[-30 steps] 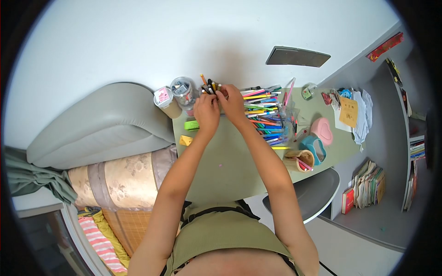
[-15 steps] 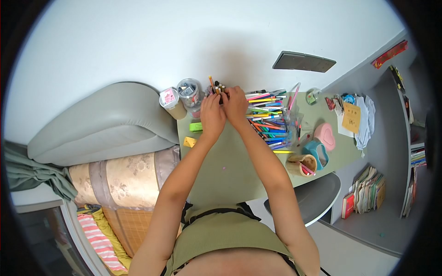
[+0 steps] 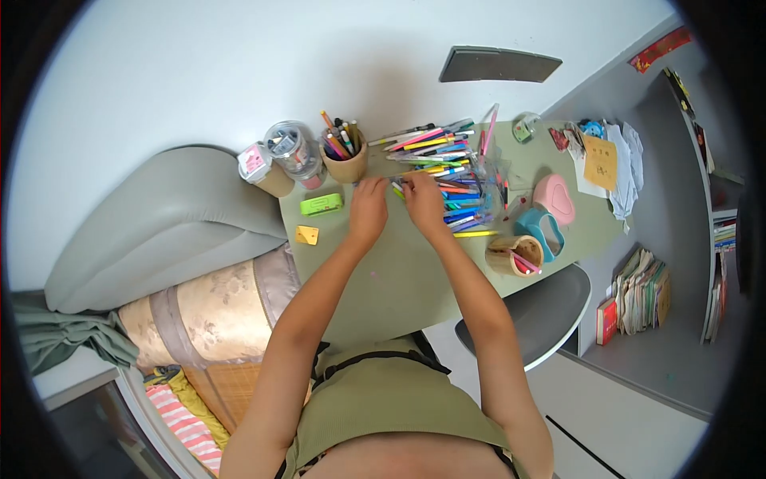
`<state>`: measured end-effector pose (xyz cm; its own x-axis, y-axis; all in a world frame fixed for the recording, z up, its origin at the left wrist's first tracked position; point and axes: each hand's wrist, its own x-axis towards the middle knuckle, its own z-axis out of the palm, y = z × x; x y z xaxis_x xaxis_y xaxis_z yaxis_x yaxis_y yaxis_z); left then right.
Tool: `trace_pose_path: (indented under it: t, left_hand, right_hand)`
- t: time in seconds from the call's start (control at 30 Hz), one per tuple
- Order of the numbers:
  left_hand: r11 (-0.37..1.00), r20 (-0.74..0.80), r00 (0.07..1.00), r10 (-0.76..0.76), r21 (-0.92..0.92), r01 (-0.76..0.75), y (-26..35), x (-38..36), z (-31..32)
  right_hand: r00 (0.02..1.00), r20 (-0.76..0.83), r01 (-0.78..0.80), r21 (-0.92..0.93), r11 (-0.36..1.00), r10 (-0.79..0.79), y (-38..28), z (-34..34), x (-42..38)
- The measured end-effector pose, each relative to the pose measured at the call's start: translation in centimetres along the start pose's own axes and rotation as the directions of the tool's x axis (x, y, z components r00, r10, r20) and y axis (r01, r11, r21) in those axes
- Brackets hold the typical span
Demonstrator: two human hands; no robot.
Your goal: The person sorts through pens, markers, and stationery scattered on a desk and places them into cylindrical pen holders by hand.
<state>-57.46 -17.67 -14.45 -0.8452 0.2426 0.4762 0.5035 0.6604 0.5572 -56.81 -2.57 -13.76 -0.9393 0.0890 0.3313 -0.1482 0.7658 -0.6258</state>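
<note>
Two bare hands work close together, apart, in the upper middle of the frame, over a green table. The left hand has its fingers bent and close together, just below the pen cup; whether they hold anything cannot be told. The right hand reaches the left edge of the pen pile with curled fingers. A green-and-white pen end shows at its fingertips, but a firm grip cannot be made out.

As for progress, the sorting looks partial: several pens stand upright in that cup, upper left of centre, while many more lie loose in the pile, right of centre. A second cup, lower right of the pile, leans over with a few pink and red pens inside. Left of the hands are a clear jar and a bright green box.
</note>
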Motion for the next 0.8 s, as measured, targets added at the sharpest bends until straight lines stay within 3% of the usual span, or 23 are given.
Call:
trace_pose_path:
  t: [0.13, 0.23, 0.33, 0.47, 0.53, 0.6, 0.73, 0.8]
  left_hand:
    - [0.956, -0.072, 0.985, 0.159, 0.259, -0.135, -0.8, 0.4, 2.6]
    - [0.972, 0.110, 0.994, -0.027, 0.234, 0.000, -0.9, 0.3, 3.0]
    - [0.971, 0.187, 0.979, -0.079, 0.237, 0.033, -0.5, 0.2, 2.5]
    - [0.982, 0.122, 0.986, -0.113, 0.167, 0.091, -0.7, -0.6, 2.0]
    - [0.978, 0.112, 0.980, -0.162, 0.150, 0.145, -0.9, -1.0, 1.4]
    - [0.983, 0.009, 0.988, -0.156, 0.097, 0.155, -0.7, -1.1, 0.7]
    - [0.989, -0.166, 0.975, -0.148, -0.041, 0.144, 1.6, -0.3, -2.1]
    - [0.983, -0.336, 0.927, -0.169, -0.129, 0.133, 2.5, 1.0, -3.4]
  right_hand:
    - [0.992, 0.054, 0.118, -0.175, 0.977, -0.110, 0.6, 0.3, -1.9]
    - [0.986, 0.092, 0.162, -0.288, 0.944, -0.141, 1.0, 1.1, -2.4]
    - [0.982, 0.128, 0.179, -0.393, 0.902, -0.139, 1.3, 1.8, -2.3]
    - [0.971, 0.179, 0.230, -0.543, 0.808, -0.156, 0.8, 2.3, -2.1]
    - [0.977, 0.158, 0.204, -0.528, 0.824, -0.140, 0.6, 2.5, -2.1]
    - [0.988, 0.113, 0.148, -0.468, 0.871, -0.107, 0.1, 2.3, -1.6]
    - [0.999, -0.032, 0.009, -0.185, 0.983, -0.015, -1.8, 0.9, -0.3]
    - [0.994, -0.103, -0.027, 0.004, 1.000, 0.027, -3.4, 0.0, 1.5]
